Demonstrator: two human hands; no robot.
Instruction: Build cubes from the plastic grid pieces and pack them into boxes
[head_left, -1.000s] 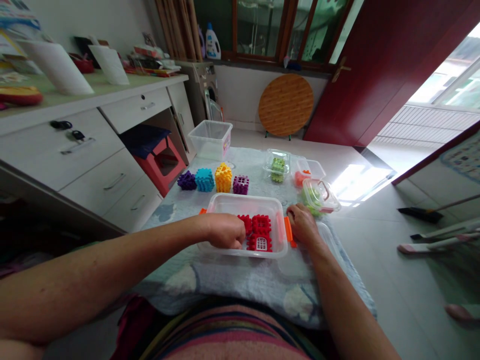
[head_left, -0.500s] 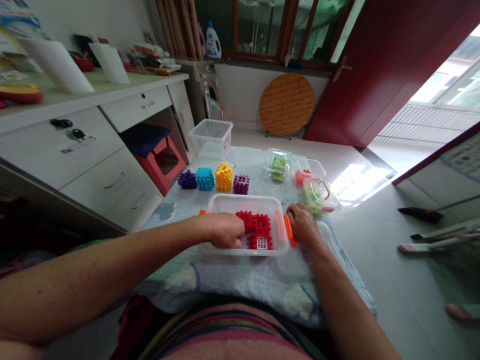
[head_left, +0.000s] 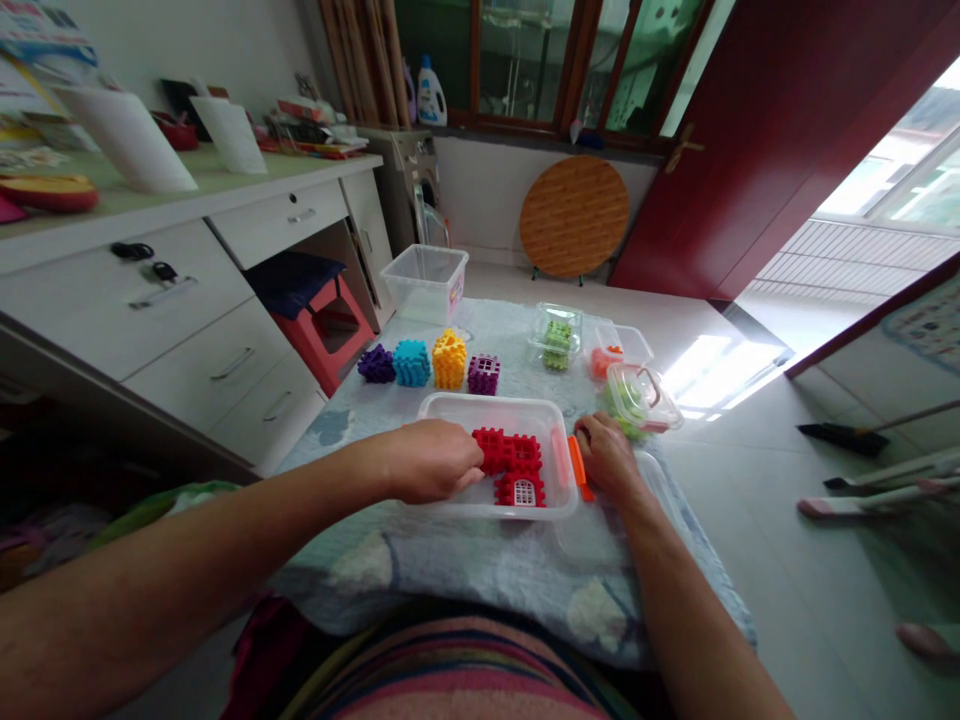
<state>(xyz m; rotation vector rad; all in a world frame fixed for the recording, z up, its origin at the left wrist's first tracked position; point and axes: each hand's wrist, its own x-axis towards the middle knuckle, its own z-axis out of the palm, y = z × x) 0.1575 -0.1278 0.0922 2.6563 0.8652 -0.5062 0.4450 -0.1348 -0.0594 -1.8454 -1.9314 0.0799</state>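
Red interlocking blocks [head_left: 521, 452] lie in a clear plastic tub [head_left: 495, 402] with orange side latches. One red block has a white window piece [head_left: 524, 491]. My left hand [head_left: 439, 460] is over the tub's left part, fingers curled together at the left edge of the red blocks; its fingertips are partly hidden. My right hand [head_left: 606, 448] rests beside the orange latch [head_left: 580, 468] on the tub's right, fingers bent, and what lies under them is hidden. Behind the tub stand dark purple [head_left: 376, 364], blue [head_left: 412, 363], yellow [head_left: 448, 359] and purple [head_left: 484, 374] block shapes.
A clear bin [head_left: 425, 284] stands at the table's back left. Small clear boxes with green blocks [head_left: 556, 344] and orange pieces [head_left: 606, 360] are at the back right, near a lidded box [head_left: 643, 396]. A clear lid [head_left: 592, 530] lies right of the tub.
My left hand has shifted slightly left and up over the tub's left side. My right hand has stayed by the latch. The whole view has moved a little.
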